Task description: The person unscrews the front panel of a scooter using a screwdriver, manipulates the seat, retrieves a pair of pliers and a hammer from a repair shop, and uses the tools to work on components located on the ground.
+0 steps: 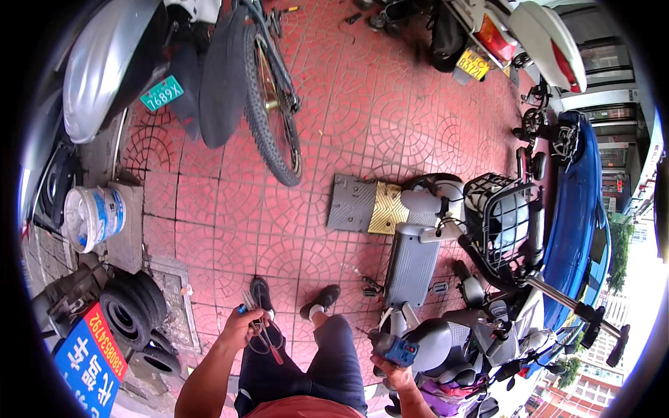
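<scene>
My left hand (240, 325) is closed around a bunch of slim hand tools (265, 341), some metal, one with a red handle and one showing blue, held in front of my legs. My right hand (394, 373) grips a blue and grey cordless power drill (394, 350) lower right of centre, its front end toward the left. Just beyond the drill is a grey and silver scooter (425, 348) with other parked two-wheelers packed around it.
Red patterned paving (209, 209) lies underfoot. Around me are a bicycle (272, 104), parked scooters (115, 63), a ramp mat (352, 202), a white bucket (94, 219), stacked tyres (129, 306), a signboard (90, 362), a scooter with a basket (498, 216) and a blue car (571, 216).
</scene>
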`<state>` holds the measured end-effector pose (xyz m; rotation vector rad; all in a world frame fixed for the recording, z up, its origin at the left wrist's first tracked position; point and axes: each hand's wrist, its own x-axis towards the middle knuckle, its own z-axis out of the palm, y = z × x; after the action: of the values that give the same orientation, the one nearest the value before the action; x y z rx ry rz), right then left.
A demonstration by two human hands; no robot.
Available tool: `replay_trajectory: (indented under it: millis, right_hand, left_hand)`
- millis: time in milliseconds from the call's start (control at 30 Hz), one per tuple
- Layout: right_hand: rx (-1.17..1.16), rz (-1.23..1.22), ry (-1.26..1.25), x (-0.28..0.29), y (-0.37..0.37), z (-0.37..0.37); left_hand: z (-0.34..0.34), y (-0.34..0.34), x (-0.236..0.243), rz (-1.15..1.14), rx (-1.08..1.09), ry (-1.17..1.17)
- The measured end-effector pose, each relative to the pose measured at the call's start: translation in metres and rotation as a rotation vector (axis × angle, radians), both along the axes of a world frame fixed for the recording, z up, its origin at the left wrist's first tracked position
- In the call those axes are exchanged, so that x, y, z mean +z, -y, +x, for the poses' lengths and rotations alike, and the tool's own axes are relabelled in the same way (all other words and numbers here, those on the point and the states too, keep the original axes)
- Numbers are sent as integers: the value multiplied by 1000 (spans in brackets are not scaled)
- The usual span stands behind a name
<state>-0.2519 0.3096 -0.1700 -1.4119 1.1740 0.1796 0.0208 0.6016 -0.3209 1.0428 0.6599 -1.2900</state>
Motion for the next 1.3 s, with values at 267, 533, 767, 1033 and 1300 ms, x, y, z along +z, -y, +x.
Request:
replay_trajectory:
  millis: [267,533,767,1033,1300]
  right_hand:
    - [122,-468,34,14,26,86]
    - [367,-495,38,147,124,257]
    - [37,-624,432,234,225,365]
    - [-353,-676,-88,185,405,478]
    - [-190,-339,-814,2,506,378]
  left_hand:
    - [121,142,109,-125,-185,158]
    - [219,250,197,-141,-73,80]
    - [334,368,194,-251,87,46]
    - [479,624,220,-376,-147,-55]
    - [677,734,331,-443,-156,101]
